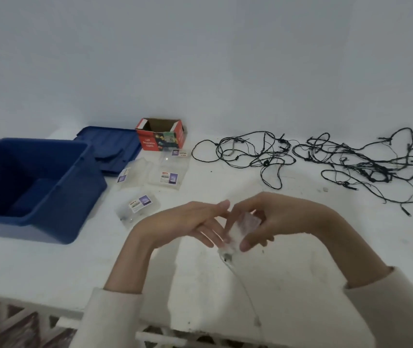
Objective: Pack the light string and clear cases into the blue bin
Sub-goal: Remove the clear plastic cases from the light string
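My right hand [273, 219] grips a small clear case [240, 229] above the white table, with a thin wire [245, 287] hanging down from it. My left hand [188, 222] is flat, fingers spread, its fingertips touching the case. The blue bin [57, 194] stands open at the left; its inside looks bare. Several clear cases with labels lie beside it: one [137, 207] nearest me, others [167, 174] further back. The black light string [338, 159] sprawls tangled across the back right.
A blue lid [110, 146] lies behind the bin. A small open red cardboard box [161, 134] stands at the wall. The white table's front edge [49, 307] runs below my sleeves, with patterned floor beyond.
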`<state>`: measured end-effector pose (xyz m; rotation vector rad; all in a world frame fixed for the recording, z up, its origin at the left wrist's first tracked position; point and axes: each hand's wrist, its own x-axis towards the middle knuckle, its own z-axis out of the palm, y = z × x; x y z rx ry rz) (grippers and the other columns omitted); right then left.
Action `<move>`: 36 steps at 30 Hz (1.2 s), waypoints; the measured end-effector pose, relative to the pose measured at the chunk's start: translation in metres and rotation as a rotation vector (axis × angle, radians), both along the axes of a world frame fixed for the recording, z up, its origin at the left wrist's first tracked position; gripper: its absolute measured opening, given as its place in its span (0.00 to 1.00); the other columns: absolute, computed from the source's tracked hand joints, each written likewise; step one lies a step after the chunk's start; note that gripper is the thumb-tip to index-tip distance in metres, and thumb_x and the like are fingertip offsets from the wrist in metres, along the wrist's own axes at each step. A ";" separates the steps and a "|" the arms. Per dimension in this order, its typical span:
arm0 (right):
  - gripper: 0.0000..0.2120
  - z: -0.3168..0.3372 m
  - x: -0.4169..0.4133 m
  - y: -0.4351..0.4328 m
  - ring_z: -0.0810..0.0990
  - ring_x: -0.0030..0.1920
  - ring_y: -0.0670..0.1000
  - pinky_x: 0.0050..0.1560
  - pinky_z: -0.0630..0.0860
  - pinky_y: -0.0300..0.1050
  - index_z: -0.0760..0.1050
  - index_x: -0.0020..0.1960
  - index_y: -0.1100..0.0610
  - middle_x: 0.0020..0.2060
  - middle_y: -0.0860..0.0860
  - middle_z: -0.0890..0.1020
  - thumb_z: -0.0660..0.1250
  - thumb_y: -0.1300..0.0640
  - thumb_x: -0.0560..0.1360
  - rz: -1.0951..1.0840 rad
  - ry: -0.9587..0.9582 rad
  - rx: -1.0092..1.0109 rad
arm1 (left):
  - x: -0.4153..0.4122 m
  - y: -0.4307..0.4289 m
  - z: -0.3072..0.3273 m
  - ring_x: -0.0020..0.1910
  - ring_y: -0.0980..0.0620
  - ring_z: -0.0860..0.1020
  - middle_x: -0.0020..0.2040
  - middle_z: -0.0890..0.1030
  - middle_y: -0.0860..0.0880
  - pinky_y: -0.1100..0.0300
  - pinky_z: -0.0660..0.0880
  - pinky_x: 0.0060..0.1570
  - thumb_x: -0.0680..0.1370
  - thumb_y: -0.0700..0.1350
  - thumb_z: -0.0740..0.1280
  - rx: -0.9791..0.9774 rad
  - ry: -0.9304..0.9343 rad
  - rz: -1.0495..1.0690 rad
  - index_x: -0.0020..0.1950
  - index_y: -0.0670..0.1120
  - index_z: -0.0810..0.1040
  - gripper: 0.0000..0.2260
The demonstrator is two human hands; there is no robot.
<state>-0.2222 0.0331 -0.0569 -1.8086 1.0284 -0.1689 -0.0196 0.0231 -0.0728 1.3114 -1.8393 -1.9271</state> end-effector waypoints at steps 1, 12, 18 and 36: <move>0.13 0.004 0.002 -0.002 0.75 0.28 0.47 0.30 0.71 0.36 0.80 0.49 0.51 0.27 0.45 0.78 0.76 0.61 0.66 -0.008 -0.060 0.022 | 0.006 0.002 0.000 0.48 0.44 0.82 0.47 0.84 0.42 0.48 0.76 0.58 0.74 0.63 0.63 -0.010 0.012 -0.027 0.54 0.43 0.79 0.24; 0.16 0.035 0.038 -0.025 0.76 0.32 0.50 0.34 0.73 0.39 0.78 0.53 0.59 0.33 0.53 0.76 0.67 0.69 0.67 -0.403 -0.719 0.162 | 0.033 0.008 0.032 0.30 0.54 0.74 0.30 0.75 0.49 0.61 0.76 0.41 0.72 0.51 0.64 -0.163 0.358 0.474 0.49 0.46 0.80 0.12; 0.16 0.059 0.050 -0.022 0.78 0.34 0.52 0.34 0.76 0.37 0.73 0.52 0.68 0.43 0.58 0.77 0.64 0.67 0.65 -0.738 -1.336 0.575 | 0.041 0.007 0.058 0.25 0.57 0.70 0.31 0.70 0.48 0.66 0.74 0.30 0.80 0.40 0.60 -0.550 0.337 0.680 0.56 0.44 0.79 0.10; 0.11 0.120 0.030 0.006 0.77 0.35 0.51 0.38 0.74 0.46 0.77 0.48 0.53 0.36 0.49 0.80 0.69 0.67 0.70 -0.521 -0.325 -0.718 | -0.001 0.006 0.147 0.29 0.58 0.74 0.37 0.77 0.52 0.59 0.71 0.33 0.77 0.49 0.63 -1.548 -0.239 0.196 0.48 0.50 0.81 0.07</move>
